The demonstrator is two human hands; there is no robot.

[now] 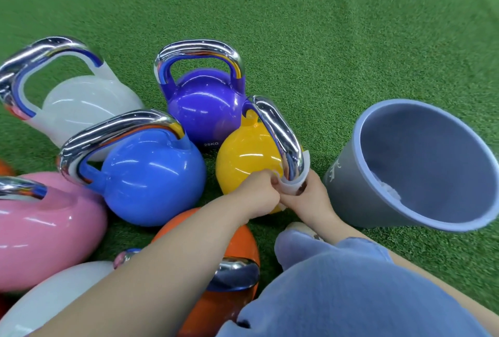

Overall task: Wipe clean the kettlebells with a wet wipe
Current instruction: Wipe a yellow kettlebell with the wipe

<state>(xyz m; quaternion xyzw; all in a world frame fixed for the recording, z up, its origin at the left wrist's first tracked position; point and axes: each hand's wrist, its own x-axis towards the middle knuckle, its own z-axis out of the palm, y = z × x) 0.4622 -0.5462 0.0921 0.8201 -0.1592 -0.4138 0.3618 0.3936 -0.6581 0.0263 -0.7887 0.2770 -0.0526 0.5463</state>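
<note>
Head: yellow kettlebell upright, handle skyward

A wipe is pinched by both hands, left and right, around the yellow kettlebell handle; a bin lies at 3 o'clock.

My left forearm covers much of the orange kettlebell at lower centre. The pink kettlebell and a white kettlebell run off the left edge. I can't identify the white bits inside the grey bucket.
</note>
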